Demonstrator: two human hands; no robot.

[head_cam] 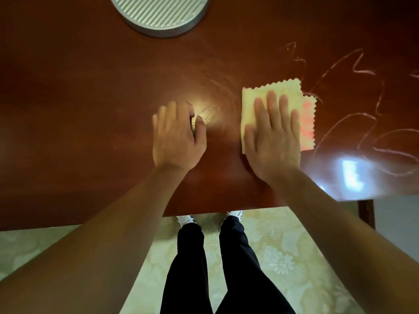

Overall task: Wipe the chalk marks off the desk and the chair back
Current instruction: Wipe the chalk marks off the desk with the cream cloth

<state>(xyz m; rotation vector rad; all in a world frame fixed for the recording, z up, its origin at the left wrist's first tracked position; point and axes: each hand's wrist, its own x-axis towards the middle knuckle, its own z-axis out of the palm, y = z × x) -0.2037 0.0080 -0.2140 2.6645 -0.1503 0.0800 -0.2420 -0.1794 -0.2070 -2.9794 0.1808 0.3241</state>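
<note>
The reddish-brown desk fills the upper half of the view. Pale chalk marks loop over its right part, with fainter smears near the middle. A folded yellow cloth with a pink layer showing at its right edge lies flat on the desk. My right hand presses down on it, palm flat and fingers spread. My left hand rests on the bare desk to the left of the cloth, fingers loosely curled, holding nothing. No chair back is in view.
A round grey ribbed object stands at the desk's far edge. The desk's near edge runs just above my feet, over a pale patterned carpet. A dark wooden leg shows at the right. Light glares on the desk.
</note>
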